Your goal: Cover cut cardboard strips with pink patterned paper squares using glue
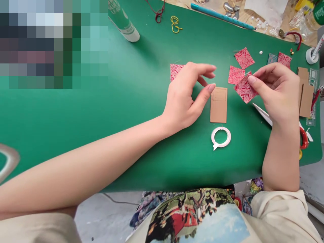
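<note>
So closest to the near edge of the green desk (177, 165) there's a roll of white tape (220, 145), with a pair of scissors (263, 114) off toward the right edge, partly hidden under the right forearm. Just past the tape is a piece of brown cardboard (218, 109) with a box drawn at its far end. The left hand (188, 91) is about half open, nothing in its grip, thumb tip right by the cardboard's far left corner, can't tell if it's touching. The right hand (274, 86) is pinching a red patterned square (245, 90) between thumb and finger. Two more red squares (244, 58) sit right past that one, and another pokes out from behind the left hand. Way over by the far edge: a yellow cord (175, 25) and a blue pencil (222, 16).
</note>
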A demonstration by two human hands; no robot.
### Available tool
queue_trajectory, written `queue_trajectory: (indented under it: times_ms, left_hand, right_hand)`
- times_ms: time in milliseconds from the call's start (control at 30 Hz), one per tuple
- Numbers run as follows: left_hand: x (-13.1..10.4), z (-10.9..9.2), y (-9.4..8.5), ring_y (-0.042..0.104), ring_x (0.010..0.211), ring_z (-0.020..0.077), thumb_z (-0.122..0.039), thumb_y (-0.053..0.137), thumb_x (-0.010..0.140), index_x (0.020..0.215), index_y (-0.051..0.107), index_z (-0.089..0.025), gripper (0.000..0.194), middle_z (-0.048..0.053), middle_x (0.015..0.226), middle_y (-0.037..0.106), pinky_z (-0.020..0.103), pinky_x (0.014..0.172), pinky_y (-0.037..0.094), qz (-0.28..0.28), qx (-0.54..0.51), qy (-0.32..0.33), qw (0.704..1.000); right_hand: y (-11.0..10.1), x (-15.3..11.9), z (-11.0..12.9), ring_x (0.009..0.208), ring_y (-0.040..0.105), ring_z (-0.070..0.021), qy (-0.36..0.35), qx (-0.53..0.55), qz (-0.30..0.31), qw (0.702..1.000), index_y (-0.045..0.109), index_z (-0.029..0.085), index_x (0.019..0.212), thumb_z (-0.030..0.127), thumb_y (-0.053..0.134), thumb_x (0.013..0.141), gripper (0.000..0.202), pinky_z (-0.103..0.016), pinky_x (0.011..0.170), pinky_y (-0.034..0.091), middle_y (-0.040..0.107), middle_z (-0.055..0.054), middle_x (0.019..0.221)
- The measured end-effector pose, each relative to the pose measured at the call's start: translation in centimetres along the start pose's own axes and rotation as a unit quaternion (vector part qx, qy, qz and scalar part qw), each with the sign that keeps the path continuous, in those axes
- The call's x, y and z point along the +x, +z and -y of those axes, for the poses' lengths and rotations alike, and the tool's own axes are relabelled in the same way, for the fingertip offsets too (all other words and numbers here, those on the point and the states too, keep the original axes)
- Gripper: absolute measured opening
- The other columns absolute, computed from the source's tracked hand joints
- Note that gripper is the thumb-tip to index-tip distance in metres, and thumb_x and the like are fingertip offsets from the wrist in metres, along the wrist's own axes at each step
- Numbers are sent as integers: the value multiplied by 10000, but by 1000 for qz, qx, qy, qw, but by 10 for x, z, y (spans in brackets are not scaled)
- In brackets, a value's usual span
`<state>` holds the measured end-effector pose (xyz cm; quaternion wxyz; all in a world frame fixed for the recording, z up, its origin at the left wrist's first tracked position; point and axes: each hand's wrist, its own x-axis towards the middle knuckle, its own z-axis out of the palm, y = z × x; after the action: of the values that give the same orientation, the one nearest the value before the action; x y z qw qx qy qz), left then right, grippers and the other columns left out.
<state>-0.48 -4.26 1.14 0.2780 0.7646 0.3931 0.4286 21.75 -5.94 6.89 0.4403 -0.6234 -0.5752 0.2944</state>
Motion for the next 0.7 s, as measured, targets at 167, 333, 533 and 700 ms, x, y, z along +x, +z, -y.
queue_trajectory:
  times_ms: [167, 333, 533, 700]
  left_hand:
    - [6, -4, 0, 738, 1089, 234, -590, 570, 1004, 1298, 530, -272, 435, 78, 1154, 736, 407, 925, 623, 33, -117, -67, 990]
    - [7, 2, -1, 760, 1013, 246, -621, 670, 936, 1194, 584, -245, 463, 61, 1037, 757, 433, 881, 647, 66, -182, -100, 976]
    - [9, 3, -1, 767, 944, 244, -553, 747, 899, 1138, 605, -231, 425, 48, 964, 755, 460, 886, 660, 80, -209, -114, 968]
    - [11, 12, 2, 752, 952, 221, -498, 724, 935, 1118, 609, -235, 341, 46, 993, 734, 422, 856, 666, 49, -172, -96, 979]
  right_hand:
    - [19, -12, 9, 848, 745, -198, 6, 101, 71, 992, 693, 253, 817, 393, 921, 718, 285, -385, 807, 660, 722, 17, 837]
    - [31, -17, 12, 931, 749, -232, 24, 103, 60, 993, 652, 252, 816, 515, 939, 658, 421, -394, 811, 669, 692, 14, 835]
    - [35, -19, 12, 916, 739, -225, 28, 99, 56, 993, 630, 254, 802, 517, 923, 684, 412, -375, 789, 661, 672, 12, 827]
    - [37, -16, 0, 974, 725, -216, 22, 94, 39, 995, 639, 275, 899, 542, 896, 711, 415, -351, 771, 660, 704, 2, 980]
